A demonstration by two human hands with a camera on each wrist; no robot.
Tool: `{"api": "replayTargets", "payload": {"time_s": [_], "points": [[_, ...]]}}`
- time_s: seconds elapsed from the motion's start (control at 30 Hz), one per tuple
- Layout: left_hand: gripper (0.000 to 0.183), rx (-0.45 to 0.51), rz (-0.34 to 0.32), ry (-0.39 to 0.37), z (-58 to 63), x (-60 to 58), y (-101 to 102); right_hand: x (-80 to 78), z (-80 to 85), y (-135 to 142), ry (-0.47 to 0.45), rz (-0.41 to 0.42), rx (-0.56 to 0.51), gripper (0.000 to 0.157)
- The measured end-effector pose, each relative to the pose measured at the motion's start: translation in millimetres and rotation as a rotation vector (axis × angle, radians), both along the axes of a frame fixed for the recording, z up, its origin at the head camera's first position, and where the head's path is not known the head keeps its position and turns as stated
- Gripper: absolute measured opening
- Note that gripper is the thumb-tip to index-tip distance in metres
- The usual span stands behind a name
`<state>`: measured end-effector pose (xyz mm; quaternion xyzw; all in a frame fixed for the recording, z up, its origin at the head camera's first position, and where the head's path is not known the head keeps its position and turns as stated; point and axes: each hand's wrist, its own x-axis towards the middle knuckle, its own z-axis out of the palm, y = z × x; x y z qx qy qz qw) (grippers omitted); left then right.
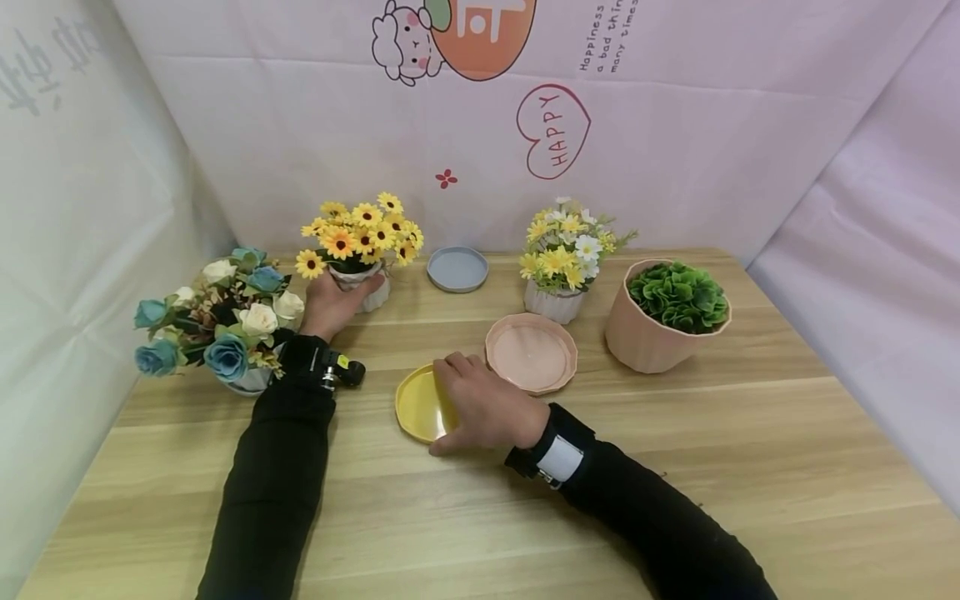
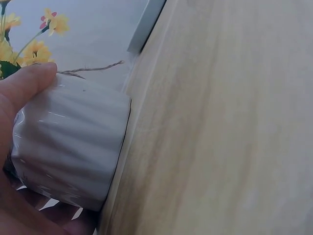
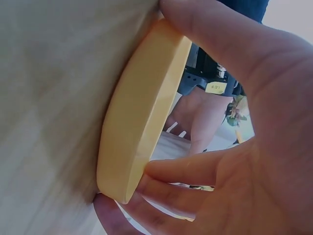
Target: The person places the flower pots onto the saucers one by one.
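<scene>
My left hand grips a white ridged flower pot with its thumb near the rim and its fingers round the far side. Yellow sunflowers fill that pot, and a bit of twine sticks out by the rim. At the middle of the table my right hand holds a shallow yellow saucer by its edge. In the right wrist view the thumb is at one end of the saucer's side wall and the fingers are at the other. The saucer lies close against the wooden surface.
Blue and white roses in a pot stand left of my left forearm. A grey-blue saucer lies at the back. Right of my right hand are a pink saucer, a white pot of daisies and a pink pot with green leaves.
</scene>
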<state>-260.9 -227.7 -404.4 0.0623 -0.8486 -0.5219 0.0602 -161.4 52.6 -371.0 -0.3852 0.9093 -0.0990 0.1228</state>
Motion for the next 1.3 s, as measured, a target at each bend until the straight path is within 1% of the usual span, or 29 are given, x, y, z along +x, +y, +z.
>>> {"api": "replayTargets", "payload": {"time_s": [0.13,0.23,0.4,0.67,0.83,1.03,1.3], "points": [[0.087,0.000,-0.003,-0.009,0.3,-1.1,1,4.3,-0.8,6,0.009,0.003,0.007,0.108],[0.087,0.001,-0.001,-0.008,-0.2,-0.6,1,6.4,-0.9,9,-0.004,-0.006,0.011,0.108],[0.086,-0.003,0.002,-0.015,0.7,2.7,2,6.6,0.8,10,-0.012,-0.006,0.015,0.107],[0.090,-0.008,0.010,-0.061,4.9,8.6,6,5.3,0.1,10,-0.008,-0.008,0.021,0.107],[0.092,-0.004,0.004,-0.072,6.4,13.9,6,5.6,-0.7,9,-0.028,-0.015,0.026,0.109],[0.092,-0.016,-0.007,-0.064,9.2,21.3,6,5.1,-0.5,8,-0.019,-0.009,0.031,0.108],[0.100,-0.039,-0.016,-0.098,7.5,30.2,6,5.9,-0.4,7,-0.035,-0.019,0.039,0.109]]}}
